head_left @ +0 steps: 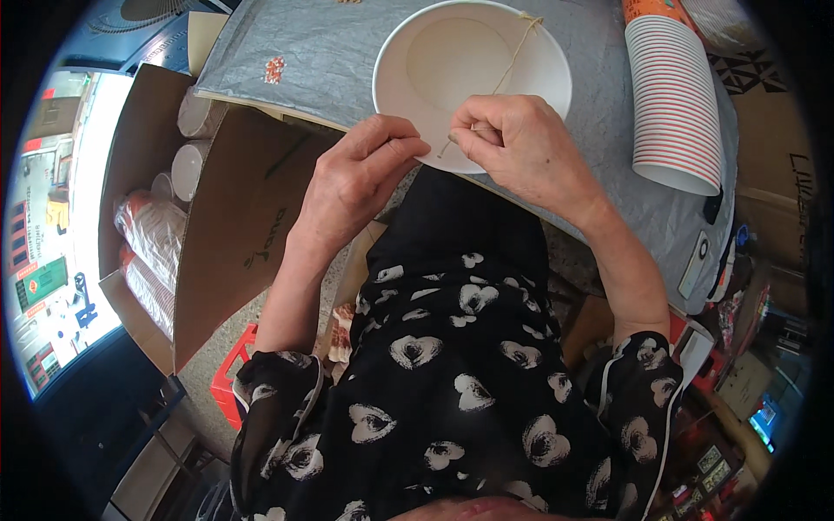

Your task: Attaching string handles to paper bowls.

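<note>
A large white paper bucket [469, 65] lies tilted at the table's near edge, its open mouth facing up toward me. My left hand [360, 165] pinches the bucket's near rim between thumb and fingers. Just to the right, my right hand [517, 143] is closed in a pinch on a thin tan string [512, 65]. One end of the string stretches up to the far right rim, where it is fastened. Its short loose end pokes out below my right fingertips, close to the near rim. Whether it passes through a hole there is too small to tell.
A stack of white paper cups with red rims [676, 104] lies on the grey-covered table [599, 165] at the right. Small orange-and-white bits [274, 69] sit at the table's left. An open cardboard box [230, 226] holding wrapped cups stands at the left, beside a red stool [228, 382].
</note>
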Demonstrator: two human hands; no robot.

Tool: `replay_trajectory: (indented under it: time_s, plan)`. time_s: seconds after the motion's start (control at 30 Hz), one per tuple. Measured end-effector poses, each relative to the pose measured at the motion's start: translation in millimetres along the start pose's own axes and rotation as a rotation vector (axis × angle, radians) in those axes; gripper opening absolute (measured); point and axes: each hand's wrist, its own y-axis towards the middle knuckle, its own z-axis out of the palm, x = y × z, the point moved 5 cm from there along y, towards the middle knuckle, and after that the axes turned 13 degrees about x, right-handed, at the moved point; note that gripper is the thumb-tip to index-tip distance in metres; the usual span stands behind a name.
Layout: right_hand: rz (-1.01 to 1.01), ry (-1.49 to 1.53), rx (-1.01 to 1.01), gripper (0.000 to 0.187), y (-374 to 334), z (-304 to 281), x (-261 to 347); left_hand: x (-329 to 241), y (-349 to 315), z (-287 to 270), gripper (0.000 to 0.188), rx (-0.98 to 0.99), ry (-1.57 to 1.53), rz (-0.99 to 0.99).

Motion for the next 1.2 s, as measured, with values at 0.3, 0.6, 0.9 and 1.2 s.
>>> replay_trajectory:
  time_s: [0.3,0.6,0.9,1.2]
  plan:
    - [-0.071,-0.042,-0.043,0.012,-0.3,3.9,-0.5,0.7,0.5,-1.2,0.019,0.012,-0.025,-0.024]
    - [-0.045,-0.011,-0.011,0.011,0.4,5.4,-0.3,1.3,0.5,-2.3,0.019,0.008,-0.035,-0.034]
    - [-0.065,-0.103,-0.065,0.014,-0.1,0.1,6.6,0.2,1.6,-2.9,0.019,0.005,-0.041,-0.02]
    - [-0.027,-0.059,0.011,0.015,-1.7,1.4,6.2,0.3,2.3,-4.0,0.019,0.014,-0.039,-0.03]
